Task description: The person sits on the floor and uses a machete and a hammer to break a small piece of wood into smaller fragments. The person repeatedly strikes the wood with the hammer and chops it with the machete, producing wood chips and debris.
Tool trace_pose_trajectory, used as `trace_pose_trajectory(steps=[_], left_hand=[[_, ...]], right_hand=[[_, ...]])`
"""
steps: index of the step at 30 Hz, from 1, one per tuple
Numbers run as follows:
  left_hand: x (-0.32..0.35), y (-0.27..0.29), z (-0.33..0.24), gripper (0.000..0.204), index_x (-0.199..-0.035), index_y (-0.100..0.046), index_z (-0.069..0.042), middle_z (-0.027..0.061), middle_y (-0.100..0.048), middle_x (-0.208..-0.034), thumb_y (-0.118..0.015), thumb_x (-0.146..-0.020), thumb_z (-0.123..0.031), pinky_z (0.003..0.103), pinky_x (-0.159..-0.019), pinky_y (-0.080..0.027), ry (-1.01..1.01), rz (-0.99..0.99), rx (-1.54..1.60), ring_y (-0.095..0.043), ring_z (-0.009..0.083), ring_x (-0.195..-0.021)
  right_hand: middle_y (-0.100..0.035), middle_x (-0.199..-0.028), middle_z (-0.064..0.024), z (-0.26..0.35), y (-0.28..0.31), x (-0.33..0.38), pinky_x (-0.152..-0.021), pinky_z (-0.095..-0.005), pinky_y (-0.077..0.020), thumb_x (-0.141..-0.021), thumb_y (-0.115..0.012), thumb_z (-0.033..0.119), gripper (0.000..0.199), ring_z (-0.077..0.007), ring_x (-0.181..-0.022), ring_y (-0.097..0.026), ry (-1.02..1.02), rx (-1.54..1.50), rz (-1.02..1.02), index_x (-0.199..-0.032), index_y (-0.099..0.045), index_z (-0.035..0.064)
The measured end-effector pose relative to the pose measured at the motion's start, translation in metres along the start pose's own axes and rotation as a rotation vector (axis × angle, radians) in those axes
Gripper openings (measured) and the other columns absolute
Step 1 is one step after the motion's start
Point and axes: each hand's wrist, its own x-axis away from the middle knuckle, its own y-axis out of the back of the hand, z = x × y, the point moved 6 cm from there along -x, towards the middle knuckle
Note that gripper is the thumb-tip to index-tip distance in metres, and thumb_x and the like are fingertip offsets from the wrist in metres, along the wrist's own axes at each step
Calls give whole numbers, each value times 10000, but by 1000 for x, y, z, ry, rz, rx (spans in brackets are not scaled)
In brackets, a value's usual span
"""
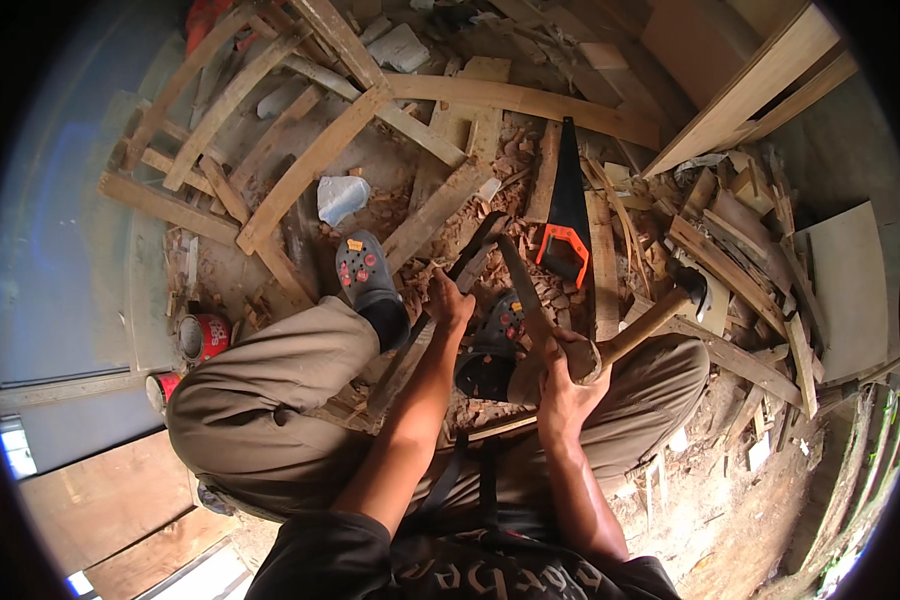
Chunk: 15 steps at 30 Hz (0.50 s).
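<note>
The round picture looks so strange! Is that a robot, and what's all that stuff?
No robot here: those are a person's own two bare hands. A camera worn on the head looks down, and its wide lens bends straight edges. The right hand holds a long flat tool, maybe a blade. The left hand is at a dark strip; how firmly it holds, I can't tell. Wood pieces and chips litter the ground; a saw with an orange handle lies among them.
</note>
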Motion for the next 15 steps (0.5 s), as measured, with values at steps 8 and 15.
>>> trace_pose_trajectory(steps=[8, 15], left_hand=[[-15, -27, 13, 1078, -1557, -129, -33, 255, -342, -1529, -811, -794, -374, 649, -1073, -370, -58, 6, -147, -360, 414, -1413], [-23, -3, 33, 989, -1494, -391, -37, 258, -402, -1518, -756, -785, -622, 530, -1111, -374, -350, 180, -16, -414, 422, -1386]], right_hand=[[-574, -675, -20, 83, 17, -34, -357, -215, -309, -860, -740, 157, 227, -53, -401, -394, 18, 27, -187, -978, -620, 6], [-579, -698, -13, 136, 53, -52, -371, -203, -285, -871, -758, 160, 201, -31, -427, -389, 195, 11, -209, -947, -640, 16]])
